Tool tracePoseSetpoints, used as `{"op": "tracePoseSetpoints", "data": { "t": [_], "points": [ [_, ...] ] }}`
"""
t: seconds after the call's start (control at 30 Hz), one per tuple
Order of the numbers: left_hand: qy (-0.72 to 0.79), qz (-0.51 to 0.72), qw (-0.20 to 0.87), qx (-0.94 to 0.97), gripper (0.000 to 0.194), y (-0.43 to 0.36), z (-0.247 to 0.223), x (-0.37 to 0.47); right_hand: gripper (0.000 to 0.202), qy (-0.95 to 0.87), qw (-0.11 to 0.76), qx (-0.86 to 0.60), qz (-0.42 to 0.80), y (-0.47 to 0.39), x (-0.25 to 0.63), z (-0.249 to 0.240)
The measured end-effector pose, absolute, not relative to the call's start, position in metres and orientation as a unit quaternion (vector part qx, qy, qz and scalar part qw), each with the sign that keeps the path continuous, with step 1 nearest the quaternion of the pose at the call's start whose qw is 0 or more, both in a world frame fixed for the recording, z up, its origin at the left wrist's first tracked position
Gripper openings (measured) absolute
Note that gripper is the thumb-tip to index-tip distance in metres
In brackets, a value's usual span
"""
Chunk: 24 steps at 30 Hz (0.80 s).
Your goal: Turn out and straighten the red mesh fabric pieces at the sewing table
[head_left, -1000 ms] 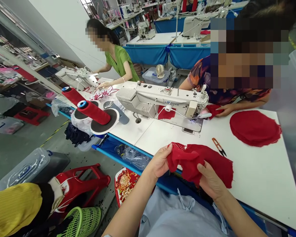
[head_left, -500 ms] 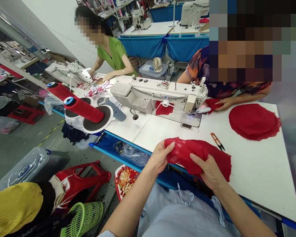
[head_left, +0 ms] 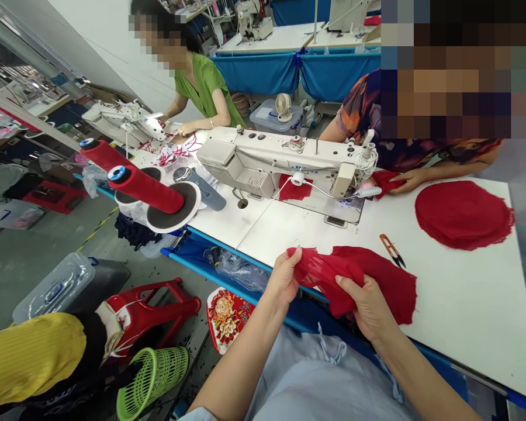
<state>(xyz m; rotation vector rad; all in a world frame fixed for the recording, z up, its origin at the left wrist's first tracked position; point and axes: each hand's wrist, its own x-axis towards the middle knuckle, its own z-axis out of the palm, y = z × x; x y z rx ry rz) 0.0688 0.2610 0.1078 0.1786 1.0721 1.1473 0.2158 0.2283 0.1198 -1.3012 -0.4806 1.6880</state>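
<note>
A piece of red fabric [head_left: 319,266] is stretched between my two hands over the near edge of the white sewing table [head_left: 464,304]. My left hand [head_left: 286,276] pinches its left end with the thumb on top. My right hand [head_left: 368,301] grips it further right, thumb pressed on the cloth and the other fingers mostly hidden. More of the red cloth spreads to the right of that hand and lies on the table. Thread snips [head_left: 392,251] with an orange handle lie just beyond the fabric.
Beyond my hands stands a white sewing machine [head_left: 284,158]. A stack of red fabric pieces [head_left: 463,215] lies at the right. Red thread cones [head_left: 151,190] and a grey bottle [head_left: 206,190] are at the left. Across the table a person's hand [head_left: 409,180] holds red cloth; another person sews further back.
My left hand has shifted slightly, and the cloth between my hands is pulled narrower and tauter. The whole view has shifted a little. The snips and stack stay on the table.
</note>
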Motion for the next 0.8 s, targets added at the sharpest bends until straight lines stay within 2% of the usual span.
{"op": "tracePoseSetpoints", "data": {
  "t": [0.23, 0.33, 0.47, 0.53, 0.8],
  "points": [
    [0.482, 0.486, 0.729, -0.022, 0.018, 0.268, 0.076, 0.055, 0.028, -0.155, 0.413, -0.521, 0.731, 0.228, 0.218, 0.113],
    [0.462, 0.472, 0.749, -0.056, 0.017, 0.266, 0.071, 0.054, 0.027, -0.144, 0.399, -0.499, 0.756, 0.231, 0.221, 0.112],
    [0.395, 0.391, 0.831, -0.016, 0.038, 0.242, 0.071, 0.066, 0.03, -0.154, 0.4, -0.494, 0.757, 0.235, 0.222, 0.11],
    [0.36, 0.334, 0.871, -0.008, 0.042, 0.23, 0.071, 0.075, 0.031, -0.174, 0.403, -0.495, 0.75, 0.235, 0.22, 0.109],
    [0.424, 0.396, 0.811, -0.071, 0.016, 0.236, 0.086, 0.076, 0.031, -0.178, 0.393, -0.472, 0.769, 0.233, 0.223, 0.102]
  ]
}}
